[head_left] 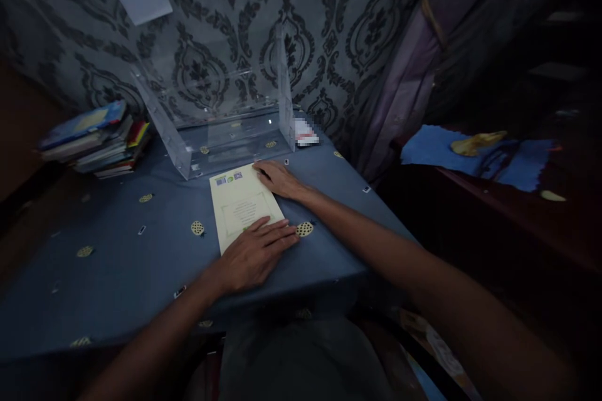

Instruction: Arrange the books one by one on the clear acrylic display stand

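A pale yellow sheet or booklet with small stamps along its top and a bordered block of print lies flat on the table. Across its lower part rests my left hand, open, palm down with the fingers stretched toward the right. At the upper right corner is my right hand, its fingers bent and the fingertips touching the paper's edge. Whether those fingers pinch the corner or only rest on it, I cannot tell. Part of the sheet's lower end is hidden under my left hand.
Just behind the paper stands a clear plastic stand with upright side panels. A pile of books sits at the back left. The blue patterned tablecloth covers the table, and a blue cloth lies on a surface at right.
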### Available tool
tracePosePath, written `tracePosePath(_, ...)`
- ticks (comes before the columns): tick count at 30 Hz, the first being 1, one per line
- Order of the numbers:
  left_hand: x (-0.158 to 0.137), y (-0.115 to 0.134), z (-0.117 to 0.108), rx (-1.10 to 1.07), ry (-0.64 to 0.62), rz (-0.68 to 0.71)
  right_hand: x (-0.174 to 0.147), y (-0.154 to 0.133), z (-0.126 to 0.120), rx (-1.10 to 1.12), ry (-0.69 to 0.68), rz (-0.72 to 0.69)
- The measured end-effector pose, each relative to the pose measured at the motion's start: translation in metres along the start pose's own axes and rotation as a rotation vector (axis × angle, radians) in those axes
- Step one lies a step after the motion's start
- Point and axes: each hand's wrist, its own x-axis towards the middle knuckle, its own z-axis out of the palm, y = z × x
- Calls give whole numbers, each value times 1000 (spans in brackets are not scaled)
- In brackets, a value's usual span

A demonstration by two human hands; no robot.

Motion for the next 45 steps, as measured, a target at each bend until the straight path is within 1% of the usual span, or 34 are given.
tracePosePath(4,0,1,-2,-59,50,-29,-19,-11,-7,9,2,-36)
tracePosePath(10,0,1,-3,-55,108,-67,-57,-27,-14,73,-1,-122)
tracePosePath(15,-10,-5,-9,-69,125,-133,-82,-35,-20,95,36,-191)
tracePosePath(19,-28,-25,-14,-68,128,-256,-97,-45,-27,108,62,-237)
tracePosePath(23,-45,-62,-14,-70,116,-417,-103,-52,-32,106,84,-267)
tracePosePath(27,-48,-96,-13,-48,142,-537,-100,-48,-34,153,103,-230)
tracePosePath(29,-44,-106,-12,-13,155,-549,-96,-42,-33,182,98,-190)
tracePosePath(31,-39,-109,-12,48,170,-533,-91,-36,-31,188,76,-157)
tracePosePath(35,-28,-107,-13,208,187,-491,-70,-23,-24,123,28,-125)
tracePosePath(38,-22,-107,-14,291,176,-459,-44,-9,-17,78,-4,-94)
tracePosePath(41,-18,-106,-14,335,157,-470,-17,6,-11,66,-15,-44)
tracePosePath(43,-16,-98,-14,351,134,-468,-6,15,-7,76,-3,-19)
tracePosePath(45,-14,-83,-14,338,86,-419,-1,20,-4,90,6,-17)
